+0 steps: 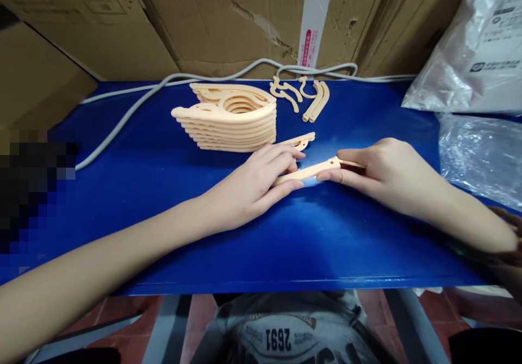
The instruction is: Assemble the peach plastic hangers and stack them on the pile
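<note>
My left hand (255, 182) is closed round one end of a beige plastic hanger arm (313, 170), just above the table. The arm's far end, with a small round hole, points to the right. Close to that end, my right hand (385, 165) pinches a thin beige hanger part (354, 163) between thumb and fingers. The two pieces meet at the hole; whether they are joined I cannot tell. Behind my left fingers lies another beige hanger piece (304, 140), partly hidden. A stack of folded beige hangers (228, 130) sits beyond my left hand.
Loose hanger hooks (287, 91) and two curved arms (317, 103) lie at the back of the blue table (171, 239). A white cable (171, 81) runs along the cardboard boxes (236, 26). Clear plastic (481, 152) and a white package (468, 54) are at the right.
</note>
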A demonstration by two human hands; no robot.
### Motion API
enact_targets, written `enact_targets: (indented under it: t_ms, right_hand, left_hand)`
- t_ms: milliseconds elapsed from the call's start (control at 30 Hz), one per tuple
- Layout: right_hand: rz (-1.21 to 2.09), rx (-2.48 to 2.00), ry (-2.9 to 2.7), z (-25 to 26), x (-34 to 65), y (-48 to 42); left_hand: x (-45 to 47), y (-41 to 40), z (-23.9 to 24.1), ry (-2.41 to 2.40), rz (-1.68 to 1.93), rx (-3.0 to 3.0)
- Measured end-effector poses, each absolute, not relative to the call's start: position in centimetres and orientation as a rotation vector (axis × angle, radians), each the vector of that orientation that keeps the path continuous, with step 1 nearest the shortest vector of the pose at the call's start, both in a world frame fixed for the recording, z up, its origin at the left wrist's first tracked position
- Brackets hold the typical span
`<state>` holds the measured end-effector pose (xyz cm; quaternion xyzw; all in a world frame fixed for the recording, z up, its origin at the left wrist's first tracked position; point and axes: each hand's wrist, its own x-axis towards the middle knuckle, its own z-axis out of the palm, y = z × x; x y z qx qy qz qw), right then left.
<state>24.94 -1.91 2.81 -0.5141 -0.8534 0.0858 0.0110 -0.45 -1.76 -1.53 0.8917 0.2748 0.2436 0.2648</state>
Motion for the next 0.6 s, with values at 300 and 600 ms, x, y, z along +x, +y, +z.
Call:
enact_targets:
  t_ms: [300,600]
  right_hand:
    - [0.203,-1.572,-2.701,2.60,24.99,-1.97]
    - [0.228,-1.576,-2.729,2.56,25.04,-1.97]
  left_hand:
    - [-0.46,-1.73,-1.46,0.762,0.628,2.416]
    - [-0.48,-1.70,-1.46,0.758,0.593,2.476]
